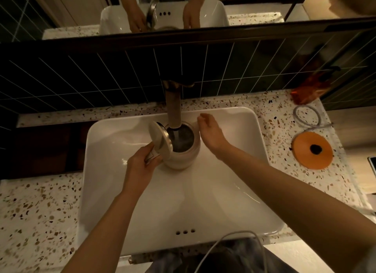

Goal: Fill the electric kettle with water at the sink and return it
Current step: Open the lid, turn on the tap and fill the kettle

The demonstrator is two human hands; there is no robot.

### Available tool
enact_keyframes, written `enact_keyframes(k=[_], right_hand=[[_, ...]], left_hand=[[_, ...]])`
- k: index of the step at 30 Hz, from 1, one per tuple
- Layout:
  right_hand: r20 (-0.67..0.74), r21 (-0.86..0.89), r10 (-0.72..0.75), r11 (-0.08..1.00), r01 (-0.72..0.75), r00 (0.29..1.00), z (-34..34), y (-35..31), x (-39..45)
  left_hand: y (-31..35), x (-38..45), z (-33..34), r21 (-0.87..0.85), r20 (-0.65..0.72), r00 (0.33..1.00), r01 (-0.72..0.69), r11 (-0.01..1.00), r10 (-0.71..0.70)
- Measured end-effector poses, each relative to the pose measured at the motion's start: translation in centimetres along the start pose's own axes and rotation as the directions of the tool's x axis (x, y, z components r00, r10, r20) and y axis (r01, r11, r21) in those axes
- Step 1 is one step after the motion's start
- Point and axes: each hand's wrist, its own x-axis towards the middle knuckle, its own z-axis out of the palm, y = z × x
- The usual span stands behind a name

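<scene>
While the left hand [140, 166] grips the handle of the kettle [180, 148], the kettle sits in the sink [114, 183] under the tap [173, 107], lid [159, 140] tipped open. The right hand [209, 130] hovers just beside it, fingers loosely curled, holding nothing. On the counter [36, 207] to the right lies an orange base [312, 150].

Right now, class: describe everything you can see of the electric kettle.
The electric kettle is a rounded, cream-coloured pot, seemingly matte outside with a dark interior. It stands upright inside the white sink, directly under the faucet. Its hinged lid is tipped open leftward, showing a metallic underside. The left hand grips its handle; the right hand hovers beside it.
</scene>
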Motion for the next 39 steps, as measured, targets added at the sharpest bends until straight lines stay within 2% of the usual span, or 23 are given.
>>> enact_keyframes(k=[3, 6, 10, 15, 22, 26, 28, 31, 33, 35, 37, 39], right_hand=[[-0.115, 0.065, -0.158, 0.984, 0.166, 0.981, -0.8, -4.1, 0.2], [-0.096, 0.034, -0.252, 0.966, 0.256, 0.963, -1.0, -7.6, 1.4], [-0.088, -0.029, -0.219, 0.976, 0.217, 0.972, -0.9, -8.8, 3.0], [-0.069, -0.082, -0.203, 0.977, 0.197, 0.977, -1.3, -7.0, 3.1], [-0.046, 0.027, -0.209, 0.977, 0.211, 0.977, -1.2, -6.0, 3.0], [-0.120, 0.224, -0.222, 0.944, 0.244, 0.968, -1.3, -3.9, 2.3], [-0.145, 0.228, -0.176, 0.952, 0.206, 0.974, -1.6, -2.1, 2.2], [-0.105, 0.135, -0.032, 0.990, 0.046, 0.994, -1.8, 0.8, 2.8], [-0.005, 0.053, 0.104, 0.993, -0.104, 0.995, -1.4, 1.8, 2.8], [0.134, -0.011, 0.220, 0.975, -0.221, 0.966, -0.9, 2.2, 2.4], [0.238, -0.002, 0.284, 0.956, -0.292, 0.929, -0.3, 2.4, 2.2], [0.270, 0.075, 0.307, 0.938, -0.338, 0.913, 0.4, 2.6, 1.9]], left_hand=[[0.2, -0.1, 0.1, -0.003, -0.008, 1.000, -0.002, 1.000, 0.002], [0.1, -0.2, 0.2, -0.017, -0.011, 1.000, -0.003, 1.000, 0.003], [0.2, -0.2, 0.2, -0.018, -0.022, 0.999, -0.028, 0.999, 0.028], [-0.1, 0.0, 0.0, -0.017, -0.018, 1.000, -0.010, 1.000, 0.009], [-0.4, 0.3, 0.0, -0.017, -0.016, 1.000, -0.021, 1.000, 0.020], [-0.9, 0.4, -0.1, -0.021, -0.013, 1.000, -0.008, 1.000, 0.008], [-1.0, 0.5, -0.1, -0.013, -0.017, 1.000, -0.004, 1.000, 0.004], [-1.0, 0.5, -0.1, -0.004, -0.024, 1.000, 0.006, 1.000, -0.006], [-1.1, 0.5, -0.1, -0.014, -0.028, 0.999, 0.014, 1.000, -0.015], [-1.2, 0.5, -0.1, -0.005, -0.029, 0.999, 0.015, 1.000, -0.015], [-1.2, 0.5, -0.1, 0.011, -0.020, 1.000, 0.010, 1.000, -0.010], [-1.0, 0.4, -0.2, 0.022, -0.018, 1.000, 0.010, 1.000, -0.009]])
